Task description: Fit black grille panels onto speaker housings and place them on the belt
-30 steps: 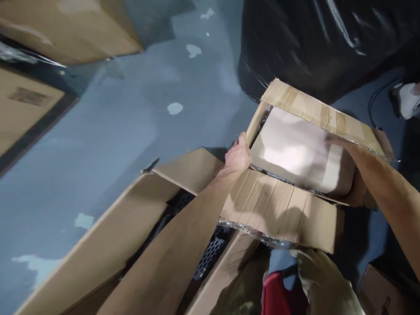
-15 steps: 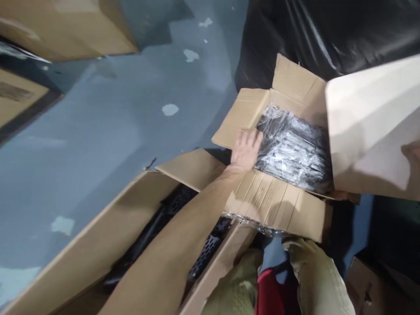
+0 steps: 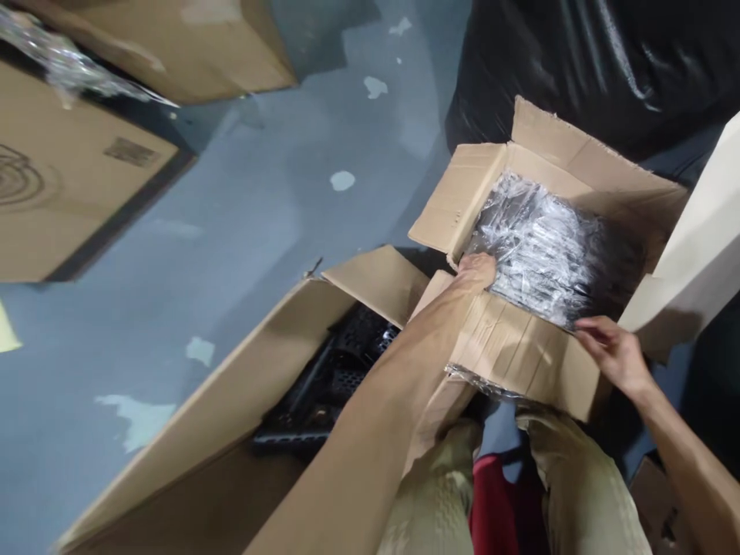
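- The blue floor (image 3: 248, 231) runs beneath everything, mostly to the left of the open box (image 3: 520, 347), which serves as landmark here.
- A big black bag (image 3: 555, 69) stands just behind the open box.
- Left of the open box and nearer the person lies a long box (image 3: 213, 401), flaps up, with black parts (image 3: 312, 393) inside.
- Farther off to the left, well apart, are two cartons, one plain (image 3: 231, 54) and one with a printed label (image 3: 75, 185).
- The open box has its front, back and left flaps folded out, so the opening up looks done.
- A pale board (image 3: 687, 247) stands tilted at the right of the open box — whether it leans there I cannot tell.
- The pack (image 3: 537, 239), wrapped in clear plastic, sits inside the open box. Its top is bare to view, but it is not yet out or unwrapped; lifting it, if wanted, would be left.
- The left hand (image 3: 479, 268) curls at the pack's near left corner, fingertips hidden — grip unclear.
- The right hand (image 3: 607, 347) is at the near right corner, fingers half bent; I cannot tell whether they pinch the plastic.
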The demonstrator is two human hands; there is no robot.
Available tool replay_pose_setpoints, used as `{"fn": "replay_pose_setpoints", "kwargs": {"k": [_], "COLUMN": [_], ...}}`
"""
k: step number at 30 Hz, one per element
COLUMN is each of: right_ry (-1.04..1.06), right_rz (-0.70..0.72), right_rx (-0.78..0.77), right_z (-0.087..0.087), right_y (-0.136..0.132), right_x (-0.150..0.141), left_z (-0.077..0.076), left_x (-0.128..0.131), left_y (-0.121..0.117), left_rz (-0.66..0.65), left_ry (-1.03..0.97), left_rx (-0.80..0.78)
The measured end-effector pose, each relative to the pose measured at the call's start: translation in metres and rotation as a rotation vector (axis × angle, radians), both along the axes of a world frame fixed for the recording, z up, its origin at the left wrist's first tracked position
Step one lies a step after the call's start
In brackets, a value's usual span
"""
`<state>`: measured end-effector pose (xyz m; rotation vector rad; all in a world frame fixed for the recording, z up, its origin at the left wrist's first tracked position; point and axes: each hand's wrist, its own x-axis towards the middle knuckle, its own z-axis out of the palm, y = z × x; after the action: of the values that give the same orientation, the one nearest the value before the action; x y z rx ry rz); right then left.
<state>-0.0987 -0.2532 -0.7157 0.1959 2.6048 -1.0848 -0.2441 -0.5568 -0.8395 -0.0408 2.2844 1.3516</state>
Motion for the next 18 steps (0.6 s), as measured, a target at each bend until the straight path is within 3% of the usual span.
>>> {"fn": "replay_pose_setpoints", "kwargs": {"k": [2, 4, 6, 8, 10, 13, 18], "right_ry": [-0.067, -0.081, -0.138, -0.251, -0.36, -0.429, -0.41], "right_rz": [0.081, -0.024, -0.182, -0.298, -0.382, -0.461, -0.413], "right_rx": [-0.108, -0.199, -0.317, -0.467, -0.662, -0.96, -1.119], "right_z": [-0.036, -0.069, -0.094, -0.107, -0.11, -0.101, -0.082], "right_y": [-0.036, -0.059, -0.075, -0.09, -0.106, -0.127, -0.151], "right_x": [-0.017, -0.04, -0.064, -0.082, -0.092, -0.094, -0.088], "left_z": [0.007, 0.019, 0.037, 0.059, 0.08, 0.105, 0.125], "left_x": [-0.002, 0.0, 0.008, 0.02, 0.036, 0.06, 0.101], "left_y": [-0.01, -0.024, -0.04, -0.052, -0.06, -0.062, -0.055], "left_rz": [-0.005, 0.012, 0.102, 0.249, 0.371, 0.517, 0.788], "left_ry": [-0.006, 0.004, 0.014, 0.011, -0.009, -0.051, -0.238], "left_rx": [-0.004, 0.048, 0.245, 0.558, 0.831, 1.054, 1.306]}}
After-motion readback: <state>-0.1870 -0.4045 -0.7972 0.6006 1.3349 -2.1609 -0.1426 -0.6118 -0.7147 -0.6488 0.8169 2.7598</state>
